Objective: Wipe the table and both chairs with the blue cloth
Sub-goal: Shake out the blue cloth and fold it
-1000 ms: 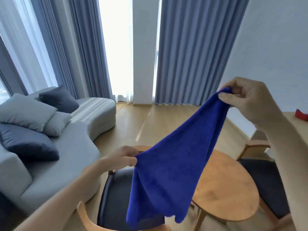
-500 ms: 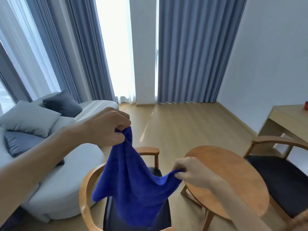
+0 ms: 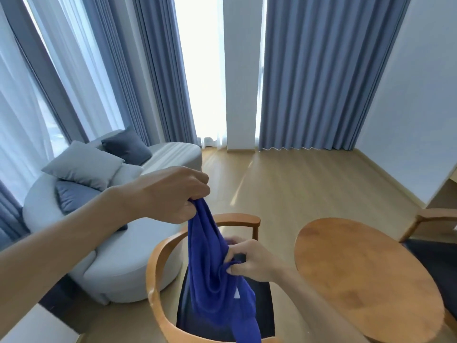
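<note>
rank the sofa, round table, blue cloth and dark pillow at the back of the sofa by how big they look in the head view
1. sofa
2. round table, partly cut off by the frame edge
3. blue cloth, bunched between the left hand and right hand, and nearer the camera
4. dark pillow

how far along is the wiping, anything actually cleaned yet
Nothing looks wiped yet. The blue cloth hangs in the air, bunched, touching no surface: the left hand pinches its top, the right hand gathers its middle, above the near chair. So the cloth is only being readied. Left to do: the round table, this chair and the second chair at the right edge.
</note>
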Available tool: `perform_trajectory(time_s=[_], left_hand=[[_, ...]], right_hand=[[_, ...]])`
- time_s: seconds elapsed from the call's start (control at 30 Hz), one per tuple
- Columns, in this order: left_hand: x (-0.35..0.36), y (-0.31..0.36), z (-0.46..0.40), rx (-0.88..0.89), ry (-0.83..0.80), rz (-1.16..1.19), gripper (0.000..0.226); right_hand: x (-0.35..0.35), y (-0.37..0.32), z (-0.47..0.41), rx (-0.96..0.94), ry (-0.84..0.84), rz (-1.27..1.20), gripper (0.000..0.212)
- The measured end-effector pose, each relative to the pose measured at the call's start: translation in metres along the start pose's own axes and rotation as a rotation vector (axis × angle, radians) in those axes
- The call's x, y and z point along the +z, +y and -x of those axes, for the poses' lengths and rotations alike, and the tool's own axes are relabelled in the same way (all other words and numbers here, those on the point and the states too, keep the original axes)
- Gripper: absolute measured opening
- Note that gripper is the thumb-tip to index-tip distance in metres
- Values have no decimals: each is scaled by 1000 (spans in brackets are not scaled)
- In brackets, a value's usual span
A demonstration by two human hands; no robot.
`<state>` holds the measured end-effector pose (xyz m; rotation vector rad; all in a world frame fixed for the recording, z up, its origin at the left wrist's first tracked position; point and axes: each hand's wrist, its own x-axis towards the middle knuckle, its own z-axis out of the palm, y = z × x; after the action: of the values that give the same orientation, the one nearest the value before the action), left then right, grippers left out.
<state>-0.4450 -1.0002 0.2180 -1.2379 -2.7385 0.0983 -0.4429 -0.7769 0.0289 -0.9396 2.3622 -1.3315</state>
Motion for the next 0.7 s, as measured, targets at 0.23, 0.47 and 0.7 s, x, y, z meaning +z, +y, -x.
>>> perform_trajectory(time_s=[0.23, 0.47, 0.7], left_hand=[[-5, 5, -2, -27, 4, 40, 16], [-5, 15, -7, -42, -85, -22, 8], [0, 9, 2, -66, -150, -7, 9]], right_hand=[[29, -30, 2, -174, 311, -6, 8], [17, -41, -14, -308, 370, 111, 14], [11, -21, -21, -281, 220, 329, 21]])
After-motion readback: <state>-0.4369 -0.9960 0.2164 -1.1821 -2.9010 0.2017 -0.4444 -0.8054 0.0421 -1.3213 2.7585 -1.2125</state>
